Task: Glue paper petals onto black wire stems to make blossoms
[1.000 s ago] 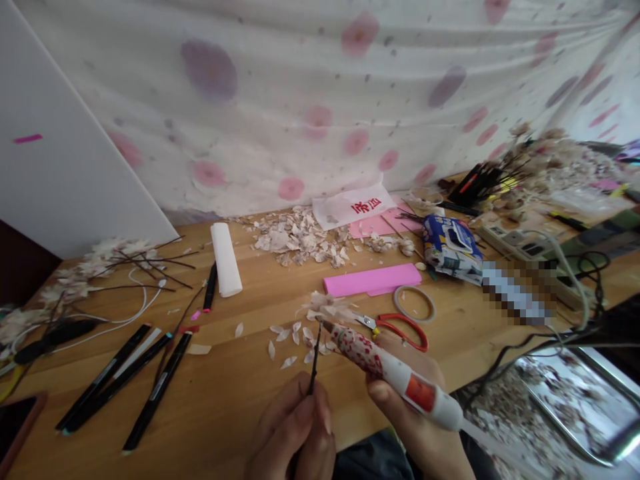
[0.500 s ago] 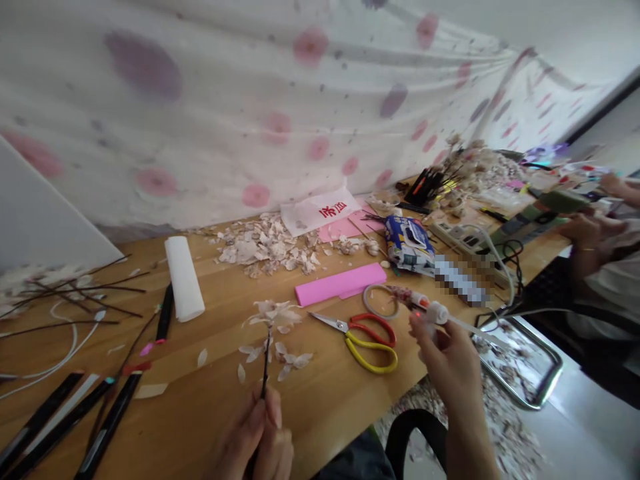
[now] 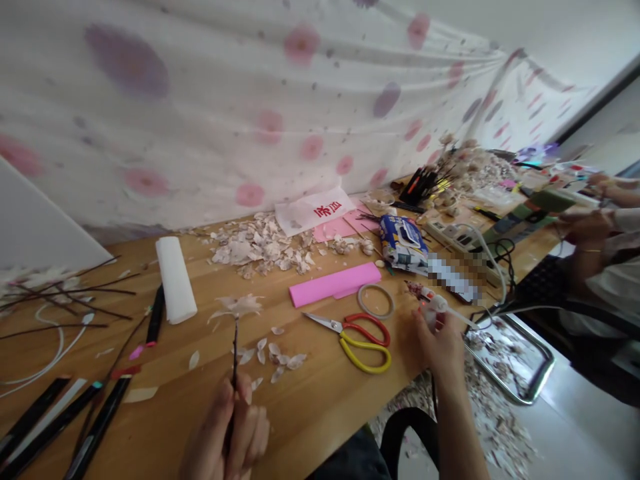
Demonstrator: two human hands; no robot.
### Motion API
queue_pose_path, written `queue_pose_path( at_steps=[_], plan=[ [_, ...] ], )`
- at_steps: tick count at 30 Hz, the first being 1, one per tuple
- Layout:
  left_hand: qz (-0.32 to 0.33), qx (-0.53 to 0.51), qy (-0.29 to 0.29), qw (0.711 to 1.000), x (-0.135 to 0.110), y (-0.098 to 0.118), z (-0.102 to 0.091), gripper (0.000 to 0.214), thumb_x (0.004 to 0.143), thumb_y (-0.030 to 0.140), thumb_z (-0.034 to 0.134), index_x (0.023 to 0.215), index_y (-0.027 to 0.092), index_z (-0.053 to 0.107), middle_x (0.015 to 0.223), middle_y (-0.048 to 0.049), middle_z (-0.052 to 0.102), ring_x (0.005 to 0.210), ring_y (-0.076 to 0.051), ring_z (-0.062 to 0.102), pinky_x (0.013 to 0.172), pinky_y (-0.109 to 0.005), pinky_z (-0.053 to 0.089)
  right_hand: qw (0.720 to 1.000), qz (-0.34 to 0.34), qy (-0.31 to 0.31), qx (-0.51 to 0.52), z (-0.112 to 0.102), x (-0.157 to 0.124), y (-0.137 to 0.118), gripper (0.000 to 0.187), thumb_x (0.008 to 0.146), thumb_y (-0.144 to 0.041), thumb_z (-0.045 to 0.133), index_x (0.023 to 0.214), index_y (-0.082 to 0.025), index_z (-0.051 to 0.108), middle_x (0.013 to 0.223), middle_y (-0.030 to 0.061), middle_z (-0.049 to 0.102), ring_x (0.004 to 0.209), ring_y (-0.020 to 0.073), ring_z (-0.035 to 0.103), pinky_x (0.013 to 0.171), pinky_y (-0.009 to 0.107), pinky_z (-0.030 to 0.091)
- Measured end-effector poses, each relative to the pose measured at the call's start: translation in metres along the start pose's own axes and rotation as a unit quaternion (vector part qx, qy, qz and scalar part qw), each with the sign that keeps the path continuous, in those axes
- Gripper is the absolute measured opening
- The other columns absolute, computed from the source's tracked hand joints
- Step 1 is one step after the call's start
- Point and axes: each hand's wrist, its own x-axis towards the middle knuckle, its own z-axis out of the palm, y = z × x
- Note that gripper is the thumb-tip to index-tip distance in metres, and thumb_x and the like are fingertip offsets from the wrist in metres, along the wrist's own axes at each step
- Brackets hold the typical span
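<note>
My left hand [image 3: 227, 433] is closed around a thin dark stem with a pale petal flower [image 3: 237, 307] at its top, held upright over the wooden table [image 3: 320, 400]. My right hand [image 3: 440, 340] grips a white glue gun with a patterned barrel [image 3: 427, 300], low at the table's right edge, its white cord trailing right. Loose petals [image 3: 273, 353] lie between my hands. Red and yellow scissors [image 3: 357, 333] lie just left of my right hand.
A pink block [image 3: 335, 283], a tape ring [image 3: 375, 301], a white paper roll [image 3: 173, 279], a petal heap [image 3: 260, 250], black markers [image 3: 65, 420] and dark twigs [image 3: 65, 300] lie about. A metal tray [image 3: 510, 357] sits at right. Another person's hands [image 3: 585, 223] work far right.
My right hand carried the glue gun away from the flower, right and down to the table edge. The flower stem in my left hand stayed upright as the view swung right.
</note>
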Motion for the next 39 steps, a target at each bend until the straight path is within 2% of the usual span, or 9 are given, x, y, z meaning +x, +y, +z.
queue_pose_path(
  at_steps=[3,6,9,11,14,17,23,32,39],
  plan=[
    [0.045,0.013,0.041,0.998,0.003,0.013,-0.01,0.027,0.088,0.044,0.073,0.076,0.021,0.065,0.031,0.0106,0.034,0.039,-0.008,0.011,0.043,-0.022,0.027,0.999,-0.005,0.049,-0.004,-0.013,-0.016,-0.004,0.068,0.074,-0.058,0.073,0.118,-0.008,0.062,0.105,0.0199,0.068,0.098,0.0382,0.064,0.085,0.055,0.053],
    [0.099,0.025,0.072,0.992,0.004,0.03,-0.021,0.023,0.088,0.039,0.074,0.079,0.021,0.065,0.031,0.0102,0.043,0.037,-0.008,0.018,0.042,-0.022,0.027,0.991,-0.021,0.132,-0.003,-0.025,-0.039,-0.016,0.072,0.077,-0.055,0.071,0.127,-0.005,0.058,0.12,0.0263,0.062,0.114,0.0456,0.058,0.097,0.065,0.044],
    [0.15,0.032,0.089,0.984,0.006,0.042,-0.033,0.019,0.091,0.034,0.07,0.081,0.019,0.064,0.032,0.0099,0.045,0.035,-0.007,0.021,0.041,-0.022,0.027,0.977,-0.056,0.205,0.032,-0.028,-0.061,-0.034,0.063,0.084,-0.047,0.07,0.131,-0.008,0.053,0.128,0.0276,0.056,0.117,0.0439,0.057,0.1,0.064,0.043],
    [0.176,0.036,0.094,0.979,0.008,0.047,-0.041,0.017,0.094,0.03,0.066,0.082,0.018,0.064,0.032,0.0098,0.046,0.035,-0.007,0.021,0.041,-0.022,0.027,0.968,-0.111,0.213,0.079,-0.022,-0.073,-0.048,0.051,0.087,-0.044,0.069,0.126,-0.014,0.053,0.121,0.0221,0.058,0.111,0.0386,0.061,0.098,0.061,0.046],
    [0.201,0.038,0.09,0.975,0.012,0.049,-0.052,0.016,0.094,0.03,0.065,0.083,0.018,0.064,0.032,0.0104,0.044,0.035,-0.008,0.018,0.04,-0.021,0.026,0.958,-0.218,0.126,0.136,-0.005,-0.092,-0.07,0.025,0.091,-0.039,0.067,0.107,-0.021,0.058,0.096,0.0089,0.063,0.089,0.0279,0.065,0.087,0.05,0.052],
    [0.203,0.036,0.085,0.975,0.014,0.049,-0.058,0.015,0.094,0.029,0.064,0.083,0.018,0.064,0.032,0.0104,0.041,0.035,-0.008,0.016,0.039,-0.02,0.025,0.94,-0.31,-0.045,0.134,0.016,-0.111,-0.093,0.008,0.092,-0.029,0.066,0.092,-0.022,0.063,0.083,0.0037,0.066,0.077,0.0218,0.066,0.075,0.037,0.053],
    [0.174,0.026,0.043,0.983,0.008,0.052,-0.067,0.014,0.094,0.027,0.064,0.082,0.019,0.065,0.033,0.0102,0.038,0.038,-0.01,0.012,0.04,-0.022,0.028,0.895,-0.368,-0.241,0.075,0.041,-0.13,-0.112,0.007,0.096,-0.02,0.058,0.097,-0.022,0.065,0.083,0.0034,0.07,0.079,0.0213,0.067,0.072,0.033,0.052],
    [0.153,-0.015,0.015,0.988,0.008,0.05,-0.065,0.011,0.092,0.023,0.065,0.082,0.018,0.068,0.039,0.011,0.011,0.04,-0.009,0.008,0.039,-0.024,0.021,0.878,-0.327,-0.348,-0.015,0.047,-0.14,-0.099,0.011,0.096,-0.025,0.059,0.089,-0.018,0.064,0.09,0.009,0.066,0.08,0.0261,0.065,0.073,0.037,0.049],
    [0.145,-0.015,-0.011,0.989,0.009,0.054,-0.062,0.011,0.092,0.021,0.067,0.082,0.018,0.071,0.039,0.0105,0.008,0.039,-0.009,0.008,0.039,-0.026,0.018,0.87,-0.297,-0.394,-0.012,0.046,-0.145,-0.102,0.015,0.094,-0.023,0.057,0.08,-0.02,0.062,0.082,0.0061,0.066,0.074,0.024,0.063,0.069,0.034,0.045]
  ],
)
